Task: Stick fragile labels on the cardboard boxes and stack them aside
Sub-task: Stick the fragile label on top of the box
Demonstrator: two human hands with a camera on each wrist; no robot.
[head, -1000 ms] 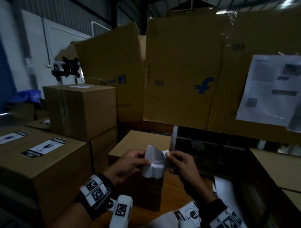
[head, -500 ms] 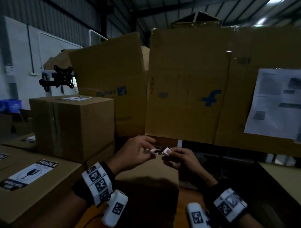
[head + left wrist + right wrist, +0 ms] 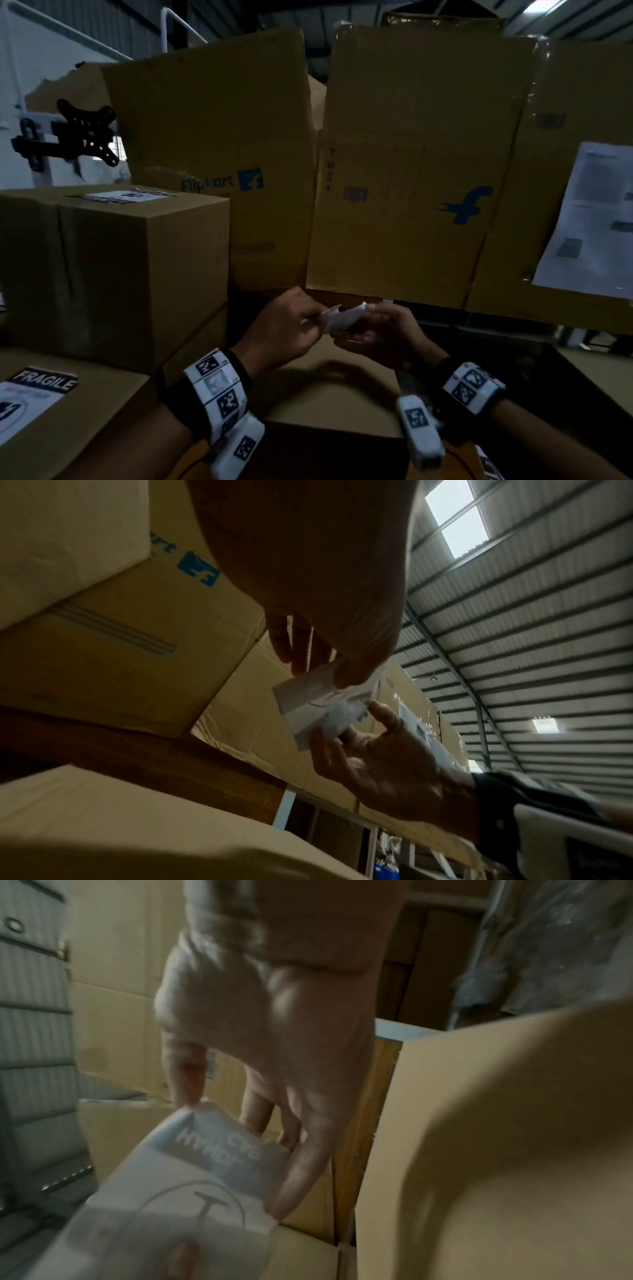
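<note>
Both hands are up in front of the person, meeting over the plain box that sits just below them. The left hand pinches one end of a white fragile label between thumb and fingertips, and the right hand pinches the other end, so the paper is stretched a little between them. From the right wrist view the label's print shows through in reverse, which suggests it is seen from its back; I judge they are working the backing off, held high where the edge is easy to see. I cannot tell whether a layer has separated yet. The box underneath shows no label on the part of its top that is visible, so it looks like the one waiting for this sticker. To the left, labelled boxes stand stacked, one with a FRAGILE sticker on top.
</note>
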